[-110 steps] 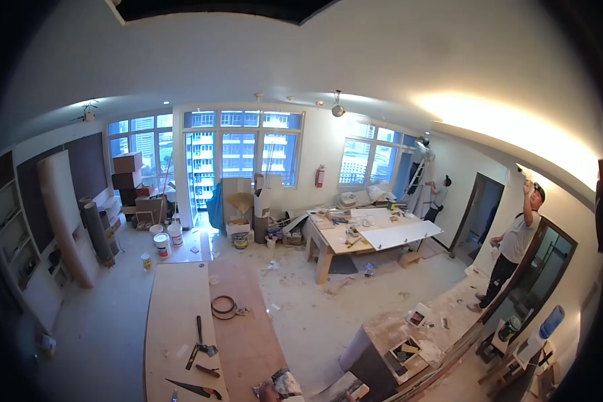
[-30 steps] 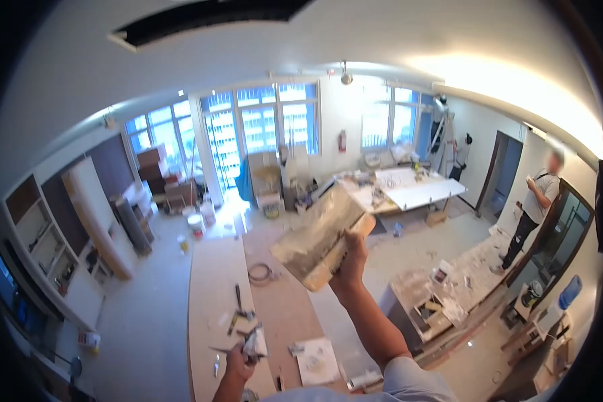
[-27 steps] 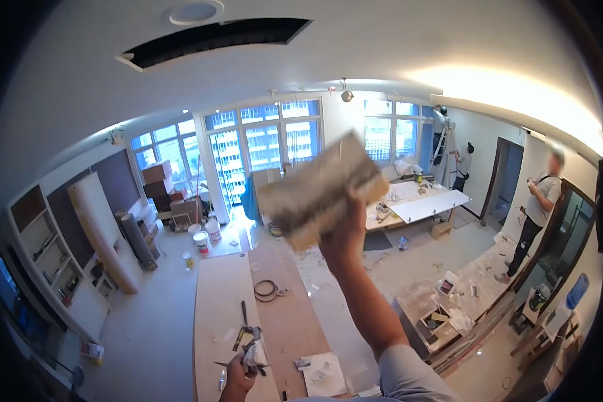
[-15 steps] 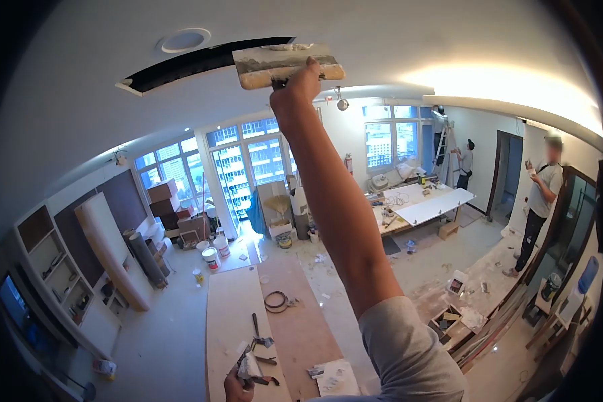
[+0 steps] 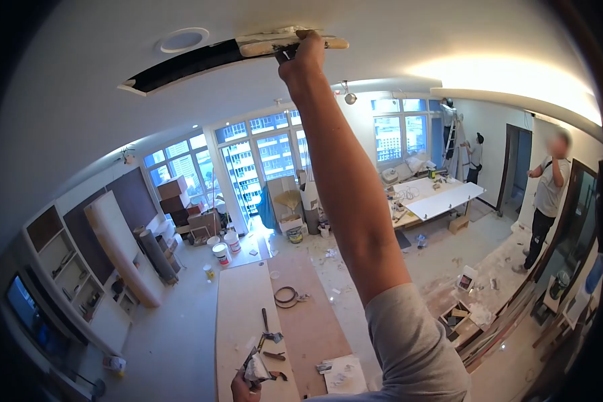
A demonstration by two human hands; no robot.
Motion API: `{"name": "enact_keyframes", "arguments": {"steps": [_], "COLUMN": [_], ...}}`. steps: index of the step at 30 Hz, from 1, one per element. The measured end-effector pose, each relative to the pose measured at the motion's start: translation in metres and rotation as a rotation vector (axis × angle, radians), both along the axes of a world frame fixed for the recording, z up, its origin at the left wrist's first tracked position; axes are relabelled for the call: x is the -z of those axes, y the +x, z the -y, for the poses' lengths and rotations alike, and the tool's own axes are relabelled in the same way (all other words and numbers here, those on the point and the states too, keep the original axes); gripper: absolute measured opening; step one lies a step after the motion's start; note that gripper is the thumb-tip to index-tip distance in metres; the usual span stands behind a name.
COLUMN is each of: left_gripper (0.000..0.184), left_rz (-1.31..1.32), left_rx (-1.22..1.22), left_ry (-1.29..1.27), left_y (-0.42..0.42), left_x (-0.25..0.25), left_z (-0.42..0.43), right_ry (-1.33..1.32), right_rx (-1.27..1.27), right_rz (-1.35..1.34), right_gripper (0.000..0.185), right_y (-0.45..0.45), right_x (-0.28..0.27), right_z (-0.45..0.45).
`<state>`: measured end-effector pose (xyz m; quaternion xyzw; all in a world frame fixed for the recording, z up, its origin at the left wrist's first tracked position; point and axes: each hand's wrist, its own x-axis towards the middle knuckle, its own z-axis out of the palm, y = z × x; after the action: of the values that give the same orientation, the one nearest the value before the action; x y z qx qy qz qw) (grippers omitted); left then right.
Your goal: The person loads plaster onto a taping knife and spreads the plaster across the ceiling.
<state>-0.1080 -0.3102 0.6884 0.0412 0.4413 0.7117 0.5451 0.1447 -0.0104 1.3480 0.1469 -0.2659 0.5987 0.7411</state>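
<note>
My right hand [image 5: 307,55] is raised to the ceiling, its fingers wrapped round a wide trowel [image 5: 261,48] with a pale wooden edge. The trowel lies against the ceiling at the right end of a long dark opening [image 5: 187,69]. White compound shows along its upper edge. Low in the view, my left hand [image 5: 245,389] grips a putty knife [image 5: 255,367] loaded with white compound. Beneath that hand is a long pale board [image 5: 242,295], on which lie a hammer [image 5: 266,323] and other hand tools.
A round ceiling light [image 5: 182,41] is beside the opening. One person [image 5: 549,187] stands at the right; two more are near a ladder [image 5: 451,139] at the back. A work table [image 5: 422,197], buckets [image 5: 221,254] and a wooden box of tools [image 5: 459,319] stand around.
My right hand has gone from chest height up to the ceiling, and the trowel now presses flat beside the opening. The person at the right has raised an arm. My left hand remains low.
</note>
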Motion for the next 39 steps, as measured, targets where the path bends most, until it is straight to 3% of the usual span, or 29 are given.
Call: {"name": "enact_keyframes", "arguments": {"steps": [5, 8, 11, 12, 17, 22, 25, 31, 39], "left_gripper": [0.022, 0.021, 0.020, 0.020, 0.020, 0.018, 0.019, 0.022, 0.023], "left_rz": [0.041, 0.034, 0.077, 0.076, 0.045, 0.054, 0.066, 0.011, 0.050], "left_rx": [-0.034, -0.023, -0.049, -0.033, 0.045, 0.024, 0.038, 0.065, 0.050], "left_ry": [-0.021, 0.000, 0.028, 0.051, 0.075, -0.011, -0.007, 0.003, 0.045], "left_y": [0.021, 0.034, 0.038, 0.038, 0.034, 0.038, 0.033, 0.022, 0.033], "left_x": [-0.020, -0.042, -0.040, -0.038, -0.023, -0.020, -0.012, -0.001, -0.016], "left_z": [0.003, 0.004, 0.003, 0.002, -0.005, -0.016, -0.020, -0.026, -0.028], "right_ry": [0.028, 0.014, 0.187, 0.065, 0.318, 0.298, 0.219, 0.040, 0.061], "right_rx": [-0.060, -0.011, -0.081, -0.063, 0.081, 0.191, 0.027, -0.011, -0.091], "right_rz": [-0.013, 0.025, 0.040, -0.014, -0.047, 0.052, -0.045, 0.024, 0.014], "right_gripper": [0.038, 0.025, 0.028, 0.019, 0.023, 0.025, 0.026, 0.031, 0.023], "right_y": [0.006, 0.012, 0.021, 0.028, 0.070, 0.079, 0.043, 0.020, 0.018], "right_x": [-0.010, -0.014, -0.031, -0.036, -0.005, 0.032, 0.029, 0.008, -0.026], "right_z": [0.008, 0.047, 0.051, 0.062, 0.155, 0.065, 0.020, 0.007, -0.009]}}
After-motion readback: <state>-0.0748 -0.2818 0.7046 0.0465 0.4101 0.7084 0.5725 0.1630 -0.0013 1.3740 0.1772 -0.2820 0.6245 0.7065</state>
